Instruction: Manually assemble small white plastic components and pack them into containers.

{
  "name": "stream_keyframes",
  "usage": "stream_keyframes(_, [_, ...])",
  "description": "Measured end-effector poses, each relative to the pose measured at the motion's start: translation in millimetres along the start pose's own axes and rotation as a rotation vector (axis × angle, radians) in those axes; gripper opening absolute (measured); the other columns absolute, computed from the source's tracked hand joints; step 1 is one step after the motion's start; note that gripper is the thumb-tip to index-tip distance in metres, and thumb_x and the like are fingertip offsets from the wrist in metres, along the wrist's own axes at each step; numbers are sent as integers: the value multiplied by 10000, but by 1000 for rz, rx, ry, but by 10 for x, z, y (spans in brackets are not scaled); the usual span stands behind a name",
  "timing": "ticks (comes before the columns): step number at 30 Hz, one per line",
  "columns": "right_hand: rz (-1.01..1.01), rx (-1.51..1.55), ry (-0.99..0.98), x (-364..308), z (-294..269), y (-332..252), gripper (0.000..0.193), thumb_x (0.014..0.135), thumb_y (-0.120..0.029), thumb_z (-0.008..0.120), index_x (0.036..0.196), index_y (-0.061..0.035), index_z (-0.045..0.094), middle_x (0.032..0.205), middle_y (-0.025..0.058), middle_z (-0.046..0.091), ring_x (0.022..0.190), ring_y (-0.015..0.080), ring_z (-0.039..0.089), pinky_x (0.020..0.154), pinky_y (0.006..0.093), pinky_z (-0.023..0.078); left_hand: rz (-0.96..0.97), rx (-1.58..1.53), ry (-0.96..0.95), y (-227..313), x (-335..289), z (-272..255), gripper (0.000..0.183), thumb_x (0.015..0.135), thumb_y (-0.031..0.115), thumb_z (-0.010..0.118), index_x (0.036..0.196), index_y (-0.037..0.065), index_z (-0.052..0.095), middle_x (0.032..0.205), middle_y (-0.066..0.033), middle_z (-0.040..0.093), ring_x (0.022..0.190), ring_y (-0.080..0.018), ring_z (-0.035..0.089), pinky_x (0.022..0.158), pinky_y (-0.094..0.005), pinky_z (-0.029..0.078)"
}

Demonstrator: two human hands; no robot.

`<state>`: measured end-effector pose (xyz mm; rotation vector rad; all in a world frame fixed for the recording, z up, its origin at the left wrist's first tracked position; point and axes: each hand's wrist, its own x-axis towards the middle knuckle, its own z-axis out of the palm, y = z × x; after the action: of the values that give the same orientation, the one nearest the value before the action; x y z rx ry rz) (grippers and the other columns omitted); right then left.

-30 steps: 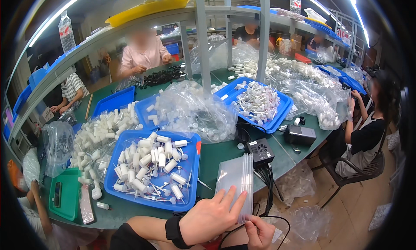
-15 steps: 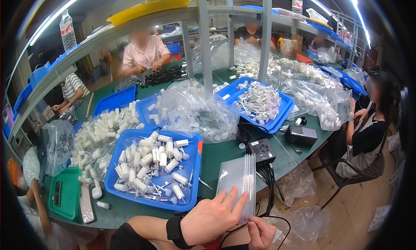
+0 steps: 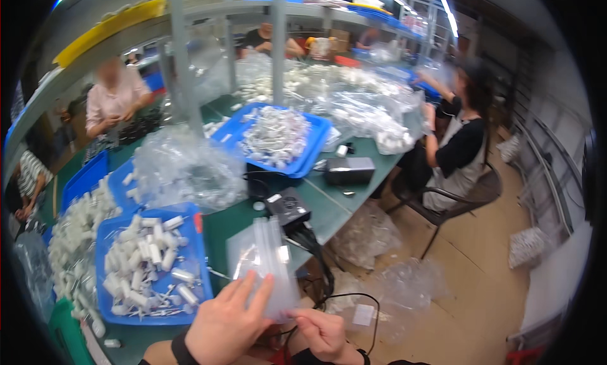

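Clear plastic sheets [image 3: 256, 254] point lengthwise away, angled left; hands [image 3: 224, 321]: left spread atop, right pinching them.

A grey shelf frame [image 3: 278, 55] spans the green desk [image 3: 216, 235]. Strip lights [image 3: 447, 12] glow above a tan floor [image 3: 468, 279].

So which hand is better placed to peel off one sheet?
Probably the right hand: it seems to pinch the bottom of the clear plastic sheets; the left hand rests on them.

Clear flat plastic bags [image 3: 253, 252], stacked, at the table edge [image 3: 343, 208]
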<state>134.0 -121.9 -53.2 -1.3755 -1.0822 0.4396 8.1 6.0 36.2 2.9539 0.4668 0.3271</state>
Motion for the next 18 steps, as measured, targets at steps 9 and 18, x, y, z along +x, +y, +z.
stream_keyframes(9, [5,-81,125,-63,12,156,181,912,-81,521,988,30,642,848,117,687,671,105,608,633,222,482,12,-31,-8,30,64,-15,699,699,199,740,1329,89,458,1165,-221,550,953,-323,604,791,-350,509])
stream_keyframes(18, [-41,-150,47,-59,79,103,173,895,-76,528,986,23,637,859,129,676,719,200,663,659,262,505,58,-2,-6,-17,19,-1,689,704,190,735,1332,115,462,1163,-221,540,949,-323,607,774,-347,517])
